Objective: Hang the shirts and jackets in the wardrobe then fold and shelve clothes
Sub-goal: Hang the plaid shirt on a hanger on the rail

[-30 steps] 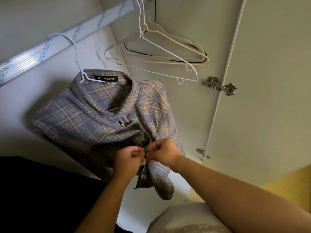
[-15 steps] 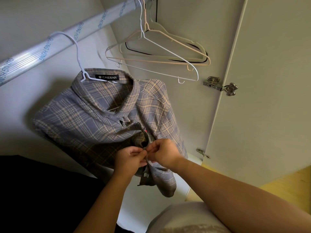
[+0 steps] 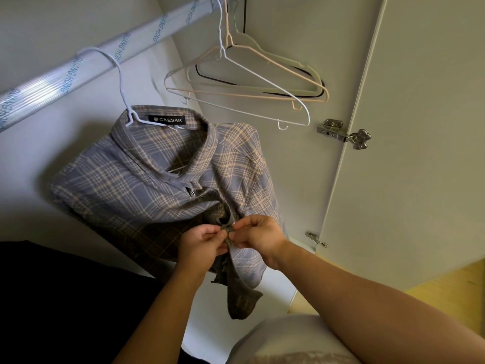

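Note:
A blue-and-tan plaid shirt (image 3: 136,187) with a CAESAR label hangs on a white wire hanger (image 3: 119,74) hooked over the wardrobe rail (image 3: 60,80). Its top button is fastened below the collar. My left hand (image 3: 202,245) and my right hand (image 3: 259,236) meet at the shirt's front placket. Both pinch its two edges together between thumb and fingertips. The lower part of the shirt hangs loose below my hands.
Several empty hangers (image 3: 246,82), white, peach, pale green and black, hang further along the rail at the right. The wardrobe door (image 3: 420,127) stands open on the right on two metal hinges (image 3: 343,134). A dark surface (image 3: 52,298) fills the lower left.
My hands have stayed at the placket and shifted slightly to the right. The shirt's lower front has swung a little, with more of its loose hem showing below my hands.

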Demonstrator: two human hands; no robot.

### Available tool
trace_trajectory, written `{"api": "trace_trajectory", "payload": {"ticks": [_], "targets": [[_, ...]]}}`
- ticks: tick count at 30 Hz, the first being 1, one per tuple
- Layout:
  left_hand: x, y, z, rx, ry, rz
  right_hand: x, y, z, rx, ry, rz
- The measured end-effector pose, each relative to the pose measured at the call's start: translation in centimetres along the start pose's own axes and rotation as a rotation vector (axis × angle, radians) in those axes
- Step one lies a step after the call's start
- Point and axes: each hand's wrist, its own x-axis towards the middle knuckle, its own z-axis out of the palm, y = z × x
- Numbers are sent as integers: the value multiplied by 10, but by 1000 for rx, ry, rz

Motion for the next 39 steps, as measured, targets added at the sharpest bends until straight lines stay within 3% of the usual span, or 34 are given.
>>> {"api": "trace_trajectory", "payload": {"ticks": [13,20,24,30,34,39], "targets": [[2,-4,3,4,43,37,4,3,-2,94,-27,-4],[1,-2,2,-36,36,54,3,0,-4,278,-53,110],[1,0,2,-68,46,44,4,2,-4,114,-61,109],[0,5,1,-38,97,126,1,5,-5,-189,-232,117],[-1,8,3,-135,63,114,-3,9,0,-410,-221,30],[0,11,2,-249,-31,67,-2,10,6,-590,-63,-173]]}}
